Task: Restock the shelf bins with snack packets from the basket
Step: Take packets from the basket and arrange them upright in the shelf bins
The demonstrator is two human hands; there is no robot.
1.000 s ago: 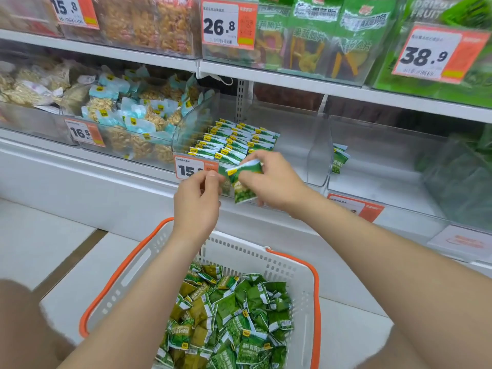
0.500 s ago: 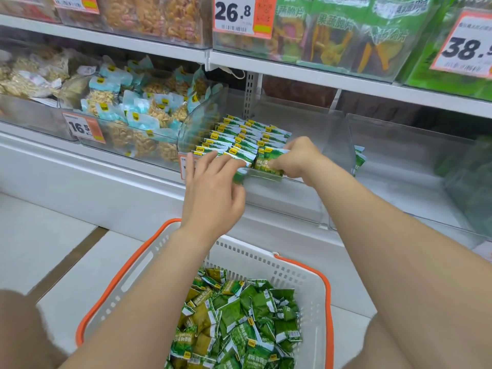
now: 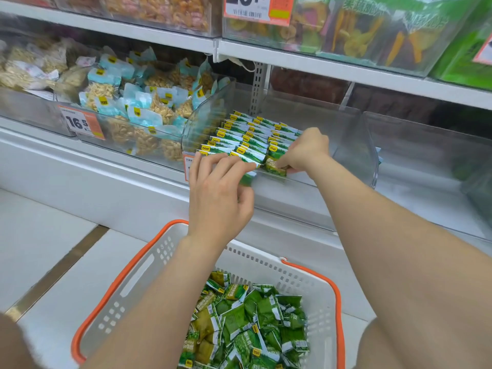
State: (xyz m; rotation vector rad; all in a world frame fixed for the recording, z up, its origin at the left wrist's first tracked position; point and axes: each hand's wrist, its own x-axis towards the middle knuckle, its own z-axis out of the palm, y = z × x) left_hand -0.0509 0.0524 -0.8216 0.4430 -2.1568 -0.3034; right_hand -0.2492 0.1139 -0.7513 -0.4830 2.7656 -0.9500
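Far left on the shelf: a bin of pale-blue-topped nut packets (image 3: pixel 127 113), with an orange price tag (image 3: pixel 81 125) reading 16.5 on its front. Next right: clear bin (image 3: pixel 356 145) holding rows of green snack packets (image 3: pixel 250 134) on edge, yellow marks up. Left hand (image 3: pixel 218 193) is at the bin's front-left, fingers (image 3: pixel 221 162) nearly straight, lying on the tops of the front row; no visible grip on anything. Right hand (image 3: pixel 303 151) is at the front of the right-hand row, fingers curled, pinching one green packet (image 3: pixel 275 166) low at the bin's front lip, just beside the row. Below the shelf: white basket (image 3: pixel 165 251) with orange rim, between the forearms, loose green packets (image 3: pixel 253 323) piled in its right part.
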